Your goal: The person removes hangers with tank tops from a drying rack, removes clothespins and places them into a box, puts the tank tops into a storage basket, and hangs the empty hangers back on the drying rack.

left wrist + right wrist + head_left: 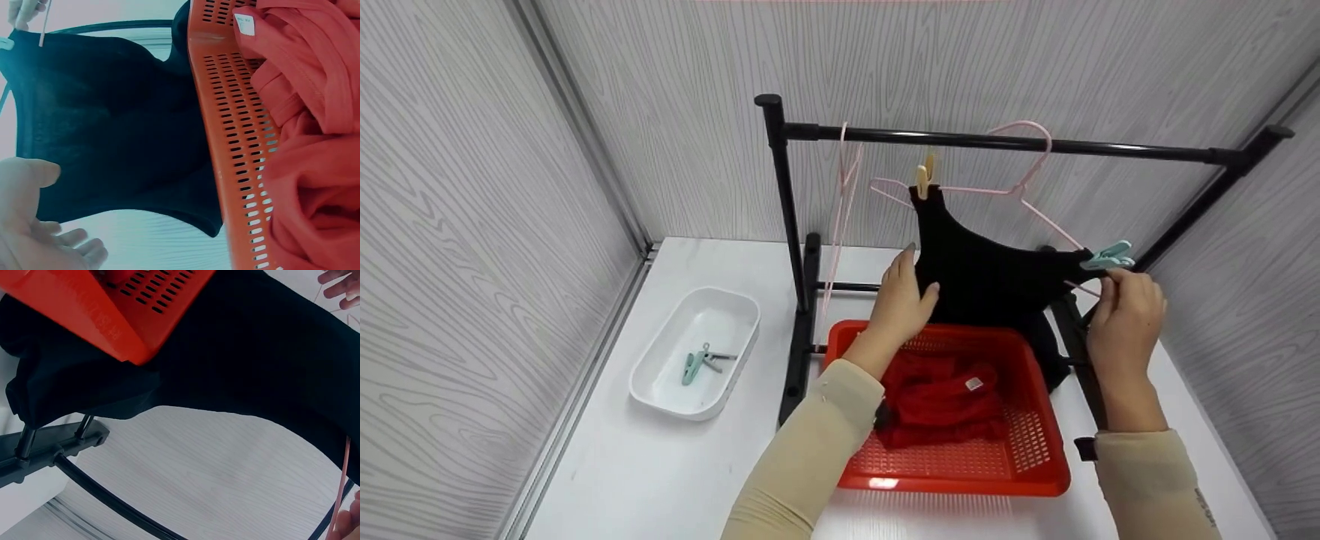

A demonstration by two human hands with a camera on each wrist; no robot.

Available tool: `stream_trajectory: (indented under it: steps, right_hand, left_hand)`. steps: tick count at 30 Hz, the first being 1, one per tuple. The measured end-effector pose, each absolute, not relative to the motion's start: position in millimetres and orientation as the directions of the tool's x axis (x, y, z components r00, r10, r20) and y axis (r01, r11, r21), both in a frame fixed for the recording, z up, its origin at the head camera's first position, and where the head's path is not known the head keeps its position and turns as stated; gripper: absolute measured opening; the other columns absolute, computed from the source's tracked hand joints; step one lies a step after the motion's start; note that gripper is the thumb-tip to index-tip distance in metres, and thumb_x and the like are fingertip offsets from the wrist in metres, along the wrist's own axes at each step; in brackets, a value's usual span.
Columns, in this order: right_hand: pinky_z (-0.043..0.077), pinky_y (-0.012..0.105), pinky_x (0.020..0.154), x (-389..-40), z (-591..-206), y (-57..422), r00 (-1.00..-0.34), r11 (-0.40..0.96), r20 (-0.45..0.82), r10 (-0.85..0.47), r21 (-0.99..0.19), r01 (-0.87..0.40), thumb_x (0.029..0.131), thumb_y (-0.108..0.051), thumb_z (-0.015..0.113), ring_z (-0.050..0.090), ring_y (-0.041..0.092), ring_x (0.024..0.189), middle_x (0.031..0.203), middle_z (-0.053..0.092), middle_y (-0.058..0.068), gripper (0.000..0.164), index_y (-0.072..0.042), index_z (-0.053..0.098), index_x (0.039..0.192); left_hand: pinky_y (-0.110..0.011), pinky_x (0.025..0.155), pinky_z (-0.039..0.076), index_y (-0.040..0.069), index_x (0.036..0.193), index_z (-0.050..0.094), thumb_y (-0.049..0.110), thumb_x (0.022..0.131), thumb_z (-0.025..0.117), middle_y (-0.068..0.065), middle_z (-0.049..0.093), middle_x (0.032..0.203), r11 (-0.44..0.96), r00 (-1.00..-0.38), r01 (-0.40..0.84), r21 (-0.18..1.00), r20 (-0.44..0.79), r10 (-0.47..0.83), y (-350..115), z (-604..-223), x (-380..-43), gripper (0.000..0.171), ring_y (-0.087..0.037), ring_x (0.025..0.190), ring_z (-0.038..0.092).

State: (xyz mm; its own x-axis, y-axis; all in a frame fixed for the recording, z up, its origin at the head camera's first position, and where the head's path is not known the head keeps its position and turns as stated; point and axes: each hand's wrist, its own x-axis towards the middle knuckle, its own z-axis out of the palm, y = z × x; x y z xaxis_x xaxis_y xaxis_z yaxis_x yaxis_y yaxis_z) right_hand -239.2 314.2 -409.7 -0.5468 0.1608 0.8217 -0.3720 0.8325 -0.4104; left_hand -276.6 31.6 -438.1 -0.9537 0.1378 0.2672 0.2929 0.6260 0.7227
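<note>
A black sleeveless top (990, 277) hangs from a pink hanger (979, 190), with its lower part behind the red basket. A yellow clothespin (922, 182) clips its left strap and a mint-green clothespin (1108, 257) its right one. My left hand (900, 304) is at the top's left edge, fingers spread and thumb extended; in the left wrist view that thumb (42, 171) lies over the fabric. Just below the green clothespin, my right hand (1126, 322) pinches the right strap's edge, near the hanger's end.
Red folded clothing (945, 405) with a white tag lies in the red basket (960, 484). The black rack's bar (915, 137) spans above, carrying a second pink hanger (840, 217). At the left, a white tray (660, 375) holds a green clothespin (694, 367) and a grey one.
</note>
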Motion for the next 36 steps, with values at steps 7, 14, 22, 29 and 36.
stream_trajectory:
  steps: [7, 14, 22, 29, 36]
  right_hand:
    - [0.027, 0.046, 0.074, -238.3, -411.5, 310.3, -0.546, 0.803, 0.824, 0.149, -0.423, -0.42, 0.096, -0.001, 0.06, 0.043, 0.039, 0.076, 0.081, 0.052, 0.024, 0.011, 0.01, 0.062, 0.097]
    - [0.028, 0.047, 0.075, -237.6, -413.0, 305.9, -0.548, 0.778, 0.83, 0.105, -0.412, -0.474, 0.094, 0.01, 0.059, 0.039, 0.033, 0.073, 0.075, 0.047, 0.022, 0.005, 0.011, 0.057, 0.089]
    - [0.03, 0.045, 0.076, -236.5, -413.0, 306.9, -0.56, 0.76, 0.822, 0.104, -0.429, -0.489, 0.096, 0.005, 0.058, 0.042, 0.032, 0.076, 0.079, 0.052, 0.022, 0.008, 0.01, 0.058, 0.09]
    - [0.032, 0.044, 0.078, -236.2, -410.1, 307.7, -0.569, 0.747, 0.816, 0.101, -0.44, -0.498, 0.098, 0.0, 0.058, 0.046, 0.034, 0.08, 0.084, 0.056, 0.023, 0.011, 0.01, 0.059, 0.093]
    - [0.031, 0.041, 0.075, -237.0, -416.1, 308.2, -0.565, 0.76, 0.818, 0.104, -0.432, -0.485, 0.097, 0.003, 0.058, 0.042, 0.027, 0.076, 0.079, 0.051, 0.022, 0.01, 0.011, 0.059, 0.092]
  left_hand:
    - [-0.036, 0.12, 0.022, 0.0, 0.158, 0.009, 0.022, 0.101, 0.057, -0.017, 0.018, 0.164, 0.452, -0.963, 0.271, 0.85, 0.238, 0.13, 29.2, -448.2, -283.1, 0.078, -0.027, 0.15, 0.022]
    - [-0.035, 0.118, 0.026, -0.003, 0.157, 0.011, 0.014, 0.098, 0.06, -0.02, 0.031, 0.158, 0.319, -0.939, 0.342, 0.884, 0.308, 0.152, 25.2, -462.4, -290.5, 0.078, -0.027, 0.145, 0.033]
    - [-0.038, 0.117, 0.031, -0.004, 0.155, 0.023, 0.016, 0.1, 0.057, -0.022, 0.04, 0.153, 0.41, -0.955, 0.282, 0.867, 0.214, 0.205, 19.0, -483.5, -287.8, 0.068, -0.03, 0.141, 0.04]
    - [-0.039, 0.108, 0.042, -0.004, 0.135, 0.054, 0.012, 0.1, 0.057, -0.02, 0.061, 0.132, 0.568, -0.962, 0.267, 0.778, 0.18, 0.206, 13.9, -503.3, -288.5, 0.039, -0.031, 0.127, 0.055]
    - [-0.039, 0.096, 0.05, 0.0, 0.116, 0.064, 0.01, 0.102, 0.054, -0.016, 0.069, 0.113, 0.596, -0.989, 0.15, 0.789, 0.124, 0.084, 12.5, -510.4, -290.6, 0.02, -0.03, 0.111, 0.064]
